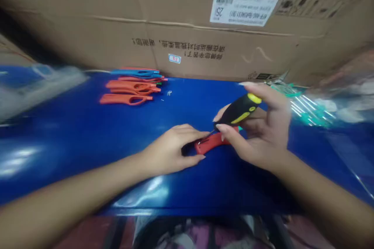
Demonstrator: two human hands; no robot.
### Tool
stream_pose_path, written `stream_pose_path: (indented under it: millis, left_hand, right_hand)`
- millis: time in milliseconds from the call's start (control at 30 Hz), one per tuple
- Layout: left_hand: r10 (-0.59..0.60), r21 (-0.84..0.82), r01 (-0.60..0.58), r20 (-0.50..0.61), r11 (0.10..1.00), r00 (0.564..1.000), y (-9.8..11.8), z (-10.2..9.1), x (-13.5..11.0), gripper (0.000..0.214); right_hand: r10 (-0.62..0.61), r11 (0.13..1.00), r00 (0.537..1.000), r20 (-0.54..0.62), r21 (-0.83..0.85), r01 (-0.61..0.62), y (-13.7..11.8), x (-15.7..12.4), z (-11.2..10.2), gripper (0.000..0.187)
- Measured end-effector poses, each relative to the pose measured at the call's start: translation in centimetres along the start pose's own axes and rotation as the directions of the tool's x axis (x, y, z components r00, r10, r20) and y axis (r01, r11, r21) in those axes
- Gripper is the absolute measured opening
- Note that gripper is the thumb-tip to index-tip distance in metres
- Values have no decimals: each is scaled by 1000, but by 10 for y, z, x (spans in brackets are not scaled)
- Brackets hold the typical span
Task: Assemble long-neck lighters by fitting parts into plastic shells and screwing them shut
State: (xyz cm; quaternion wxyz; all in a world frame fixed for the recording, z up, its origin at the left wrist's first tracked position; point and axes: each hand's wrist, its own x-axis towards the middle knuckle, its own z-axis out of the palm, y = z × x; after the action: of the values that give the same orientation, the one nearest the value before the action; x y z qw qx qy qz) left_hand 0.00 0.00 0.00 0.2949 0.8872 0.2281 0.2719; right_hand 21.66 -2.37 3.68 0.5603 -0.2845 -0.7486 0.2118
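On the far left of the glossy blue table [102,136] we see a loose group of orange-red and blue plastic handles with oval openings [117,99]; whether these are finished or waiting, we cannot tell; near the middle, between the two hands, lies a red curved plastic handle [210,144], and as a screwdriver is set to its left end, we judge work on this one to be under way and not complete; how many fixings are left we cannot make out; on the far right a blurred bunch of thin silvery rods with green ends [309,111] lies well apart, untouched.

As for pose, the left hand [175,149] comes in from the near left, back upward, wrist fairly straight; it is narrow, holding the red handle's left end between thumb and index finger; the right hand [269,124] comes in from the near right, palm turned left; it holds a black-and-yellow screwdriver [238,111], the thumb on the grip's near side and the fingers round the far side; the tool tilts, its thin shaft slanting down to the left; whether its tip sits in a screw, we cannot tell.
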Motion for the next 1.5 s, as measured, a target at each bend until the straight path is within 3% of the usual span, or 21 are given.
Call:
stream_pose_path:
  millis: [333,600,1233,1500]
  left_hand:
    - [61,-24,-62,-11,998,998,-4,0,-1,37]
    - [99,-20,-99,-22,995,995,-7,-1,-3,36]
    - [46,-68,-47,-18,997,999,-5,1,5,23]
    - [54,-45,-55,-9,997,998,-5,10,17,23]
  right_hand:
    - [-78,996,997,27,-30,79,1,-3,-1,80]
    - [-75,996,996,37,-52,77,-1,-4,0,80]
    - [-74,980,994,80,-178,88,5,-8,0,74]
    - [-102,952,988,117,-275,131,9,-4,-12,75]
